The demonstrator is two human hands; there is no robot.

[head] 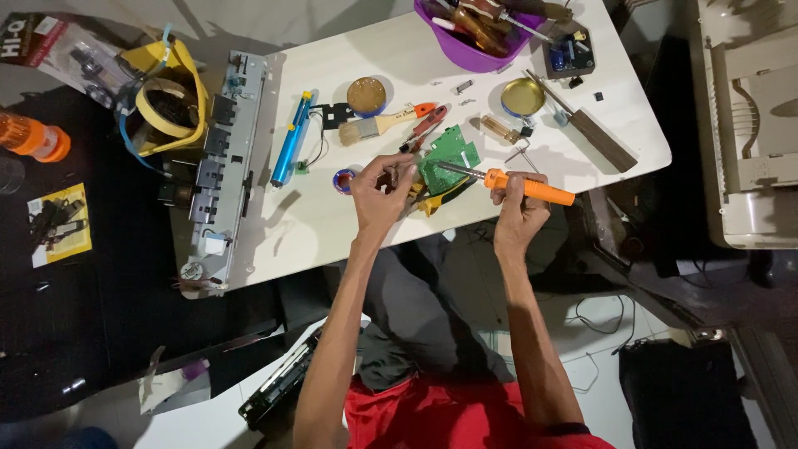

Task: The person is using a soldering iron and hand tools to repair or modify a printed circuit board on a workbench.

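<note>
My right hand [517,208] grips an orange-handled soldering iron [528,185]; its metal tip reaches left onto a green circuit board [451,155] lying on the white table [332,216]. My left hand [381,189] is closed around a small dark thing right beside the board's left edge; I cannot tell what it is. Yellow-and-black pliers [440,195] lie under the board, between my hands.
On the table lie a blue desoldering pump [291,140], a paintbrush [378,126], red-handled cutters [426,125], two round tins [366,94] and a purple bowl [474,46] of tools. A long metal chassis [224,166] sits on the left edge, a beige machine [744,125] stands at right.
</note>
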